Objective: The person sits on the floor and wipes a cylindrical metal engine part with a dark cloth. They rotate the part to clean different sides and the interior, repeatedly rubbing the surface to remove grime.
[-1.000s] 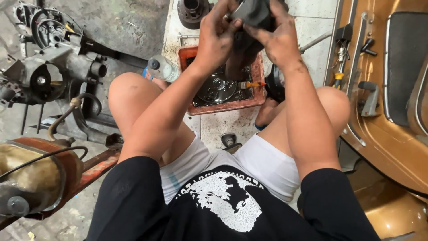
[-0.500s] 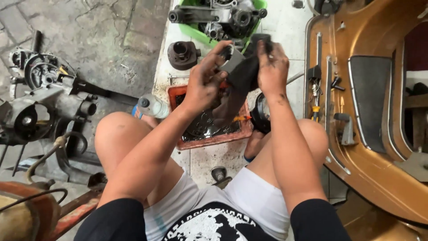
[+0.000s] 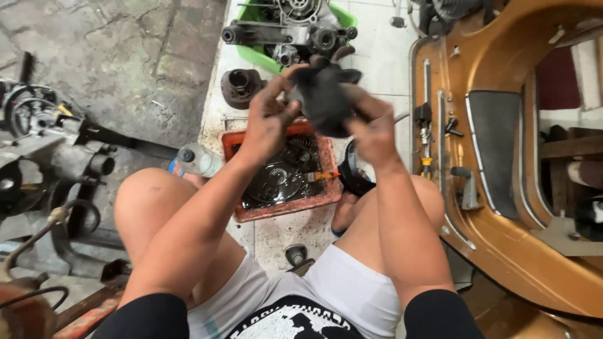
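Note:
My left hand [image 3: 267, 122] and my right hand [image 3: 372, 129] are raised together over an orange tray, both gripping a dark, greasy metal engine part [image 3: 326, 97]. The left fingers pinch its left side and the right hand wraps its lower right side. Below the hands the orange tray [image 3: 279, 212] sits on the floor between my knees, holding black oily liquid and a round gear-like part [image 3: 282, 176]. Both hands are smeared with grease.
A green tub [image 3: 260, 58] with an engine casing stands at the back, a dark cylinder [image 3: 242, 86] in front of it. A clear plastic bottle [image 3: 198, 160] lies left of the tray. An orange-brown scooter body [image 3: 502, 157] fills the right; engine pieces [image 3: 50, 163] crowd the left.
The view has tilted so the hands and tray sit lower and the green tub appears. Both hands have kept hold of the dark part and turned it between them.

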